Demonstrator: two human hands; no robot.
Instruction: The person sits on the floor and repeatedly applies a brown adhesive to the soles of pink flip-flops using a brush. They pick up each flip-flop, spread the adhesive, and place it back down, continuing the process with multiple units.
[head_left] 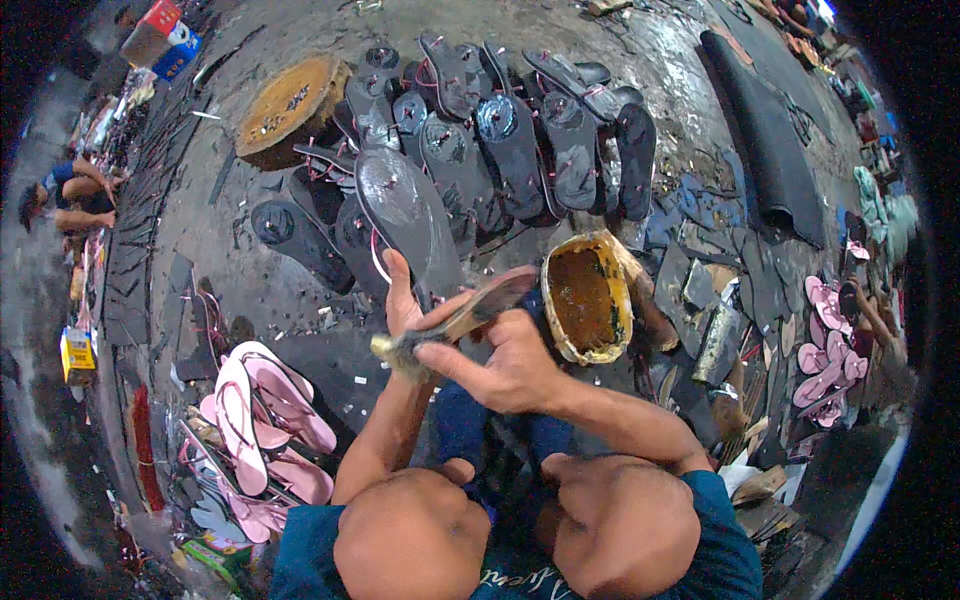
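Observation:
My left hand [402, 305] is closed round the lower end of a black flip-flop sole [405, 215], which is tilted upward with a wet shine on its face. Just right of it, my right hand [515, 365] grips a brush [475, 312], a flat brownish handle with a frayed pale end at the left. The brush crosses in front of my left wrist and hides part of that hand. To the right of my right hand stands a cut-open yellowish tub [590, 345] with amber-brown glue-like stuff inside.
Many black flip-flops [520, 150] with shiny smears lie ahead, beside a round wooden block [290, 110]. Pink flip-flops [240, 415] are piled at the left, more pink pairs [832, 355] at the right. A rolled black sheet [760, 140] and scraps lie right. Another person [75, 195] crouches far left.

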